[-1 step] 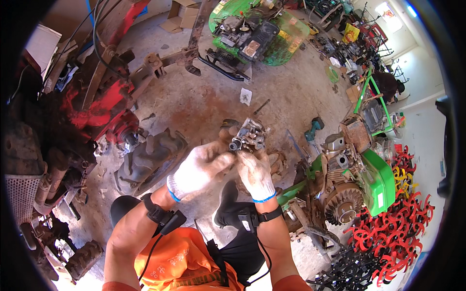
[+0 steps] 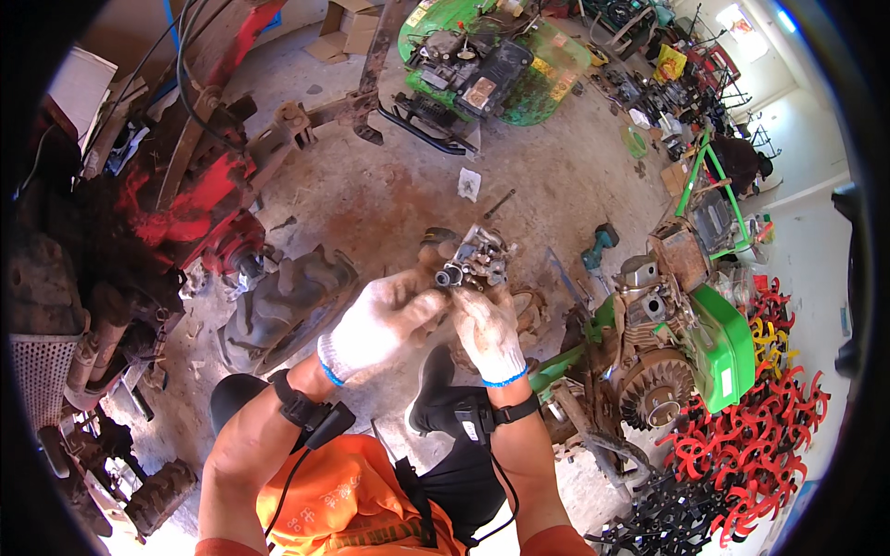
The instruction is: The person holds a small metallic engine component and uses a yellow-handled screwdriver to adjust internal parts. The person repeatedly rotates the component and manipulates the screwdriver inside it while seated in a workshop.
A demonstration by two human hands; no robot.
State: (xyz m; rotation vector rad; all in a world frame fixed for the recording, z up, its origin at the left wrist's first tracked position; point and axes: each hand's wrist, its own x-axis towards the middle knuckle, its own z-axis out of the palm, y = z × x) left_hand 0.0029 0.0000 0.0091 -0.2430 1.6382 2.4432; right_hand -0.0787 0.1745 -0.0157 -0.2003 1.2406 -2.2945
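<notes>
Along the left edge of the floor [image 2: 399, 199] stands a red machine [image 2: 190, 208]; right of it, the gloved left hand [image 2: 385, 320] grips the near left side of a small metal assembly [image 2: 484, 255], held above the floor's middle. The gloved right hand [image 2: 489, 334] grips it from below; rightward are a teal power tool [image 2: 601, 243], an engine [image 2: 654, 385] and, near the floor's right edge, red curved pieces [image 2: 742, 445].
</notes>
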